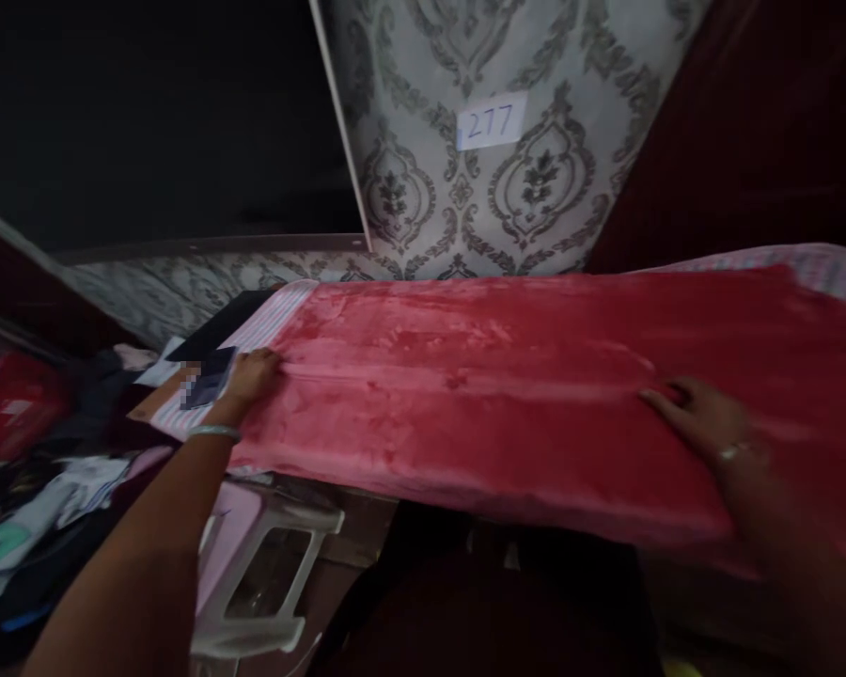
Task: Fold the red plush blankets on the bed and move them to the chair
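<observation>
A red plush blanket [458, 423] is spread long and flat over a striped cloth [272, 315] on a table-like surface. My left hand [252, 378] is closed at the blanket's left end, its fingertips on the fabric. Farther right, my right hand [709, 418] pinches a bit of the red fabric between thumb and fingers. A shallow crease runs along the blanket between both hands. Just left of my left hand lie a dark flat item [210, 376] and a black panel-like thing [218, 324].
Behind the surface stands a patterned wall [458, 212] with a paper marked 277 [492, 120]. A large dark screen [162, 122] is at upper left. Piled clothes [77, 489] lie at left, and a white plastic stool [303, 583] stands below the front edge.
</observation>
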`<state>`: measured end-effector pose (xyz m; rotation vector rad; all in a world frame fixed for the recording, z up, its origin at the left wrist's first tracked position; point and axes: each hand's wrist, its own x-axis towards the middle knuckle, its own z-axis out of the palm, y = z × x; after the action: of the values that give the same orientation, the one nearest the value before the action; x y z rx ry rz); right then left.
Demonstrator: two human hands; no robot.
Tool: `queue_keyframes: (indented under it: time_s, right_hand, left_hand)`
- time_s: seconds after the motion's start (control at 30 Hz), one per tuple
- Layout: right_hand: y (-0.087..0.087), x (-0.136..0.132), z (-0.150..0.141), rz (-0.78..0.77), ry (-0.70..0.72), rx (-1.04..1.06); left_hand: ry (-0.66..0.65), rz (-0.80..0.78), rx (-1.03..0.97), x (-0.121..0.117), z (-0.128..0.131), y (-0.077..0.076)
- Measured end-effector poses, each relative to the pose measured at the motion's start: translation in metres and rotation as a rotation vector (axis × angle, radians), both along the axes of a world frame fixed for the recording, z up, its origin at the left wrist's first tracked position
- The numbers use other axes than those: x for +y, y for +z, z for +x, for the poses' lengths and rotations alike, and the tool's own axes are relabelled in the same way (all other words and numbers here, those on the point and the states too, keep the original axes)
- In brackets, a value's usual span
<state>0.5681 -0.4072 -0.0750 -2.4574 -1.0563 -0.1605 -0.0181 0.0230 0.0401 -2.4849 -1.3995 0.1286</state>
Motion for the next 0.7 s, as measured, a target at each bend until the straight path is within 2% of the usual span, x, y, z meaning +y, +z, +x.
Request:
queue_keyframes:
  time_s: [0.13, 0.27, 0.4, 0.6, 0.7]
  right_hand:
    - [0.014, 0.004, -0.012, 0.048, 0.108, -0.032]
    - [0.018, 0.001, -0.011, 0.113, 0.111, -0.150]
    - [0.012, -0.008, -0.011, 0.192, 0.093, -0.217]
    - [-0.005, -0.011, -0.009, 0.148, 0.170, -0.192]
    - [-0.006, -0.011, -0.006, 0.110, 0.184, -0.250]
  left_hand:
    - [0.029, 0.040, 0.002, 0.002, -0.002, 0.003]
    - [0.067, 0.143, -0.045, 0.000, -0.005, 0.004]
    - [0.109, 0.250, -0.119, -0.003, -0.010, 0.004]
    - [0.097, 0.213, -0.111, -0.008, -0.012, 0.001]
    - [0.096, 0.210, -0.121, -0.010, -0.013, 0.005]
